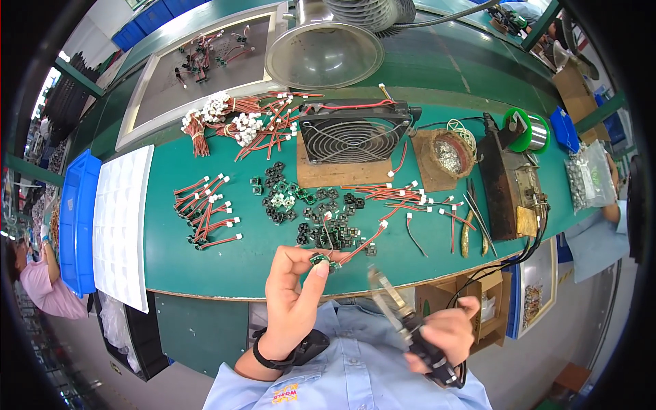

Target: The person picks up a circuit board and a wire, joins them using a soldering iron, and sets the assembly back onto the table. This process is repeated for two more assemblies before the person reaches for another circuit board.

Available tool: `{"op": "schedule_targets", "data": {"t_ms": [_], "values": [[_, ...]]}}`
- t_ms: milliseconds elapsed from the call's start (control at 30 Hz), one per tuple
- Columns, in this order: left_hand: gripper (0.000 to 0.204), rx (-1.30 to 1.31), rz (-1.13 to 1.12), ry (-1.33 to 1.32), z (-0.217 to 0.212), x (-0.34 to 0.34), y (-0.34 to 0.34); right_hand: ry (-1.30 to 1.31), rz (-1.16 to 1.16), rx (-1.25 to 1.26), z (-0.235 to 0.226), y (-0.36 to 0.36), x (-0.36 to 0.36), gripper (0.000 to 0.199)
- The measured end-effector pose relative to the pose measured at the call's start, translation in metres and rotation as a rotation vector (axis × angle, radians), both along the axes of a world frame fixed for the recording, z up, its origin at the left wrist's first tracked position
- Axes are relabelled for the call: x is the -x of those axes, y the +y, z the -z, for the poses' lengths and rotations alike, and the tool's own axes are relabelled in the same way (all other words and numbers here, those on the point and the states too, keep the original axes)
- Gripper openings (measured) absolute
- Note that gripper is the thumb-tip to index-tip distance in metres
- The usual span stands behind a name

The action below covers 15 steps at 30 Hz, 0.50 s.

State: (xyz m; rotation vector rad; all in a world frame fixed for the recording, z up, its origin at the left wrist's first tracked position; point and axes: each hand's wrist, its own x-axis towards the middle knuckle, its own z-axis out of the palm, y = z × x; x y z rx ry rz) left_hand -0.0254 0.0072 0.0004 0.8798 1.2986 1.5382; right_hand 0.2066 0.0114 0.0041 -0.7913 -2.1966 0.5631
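Observation:
Near the table's front edge, my left hand [294, 287] pinches a small green circuit board [318, 260] between thumb and fingertips. Thin red and dark leads [362, 246] with white plugs reach out beside the board. Closed around the black handle of a soldering iron [408, 320], my right hand [447, 333] is to the right, in front of my body. The iron's metal end is blurred, points up and left, and is apart from the board. Just beyond my left hand lie many small dark and green boards [335, 225]. Loose red-and-black leads [393, 194] are to their right.
Wired boards [208, 212] lie at left, beside white and blue trays [123, 225] [80, 219]. A fan [352, 137] stands behind, below a metal fume hood [324, 58]. At right are tweezers [480, 215], a scrap-filled bowl [449, 157], a solder spool [536, 133] and a boxy dark unit [502, 188].

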Motion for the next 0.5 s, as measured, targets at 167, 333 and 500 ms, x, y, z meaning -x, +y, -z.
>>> {"op": "schedule_targets", "data": {"t_ms": [167,333,500], "values": [[0.008,0.03,0.091,-0.317,-0.017,-0.001,0.0,0.191,0.47,-0.055,0.024,0.026,-0.007,0.039],[0.014,0.082,0.172,-0.541,-0.023,0.009,-0.008,0.176,0.677,-0.027,0.047,0.066,0.018,0.039],[0.018,0.082,0.268,-0.683,-0.025,0.015,-0.006,-0.077,0.715,-0.086,0.047,0.072,0.021,0.043]]}}
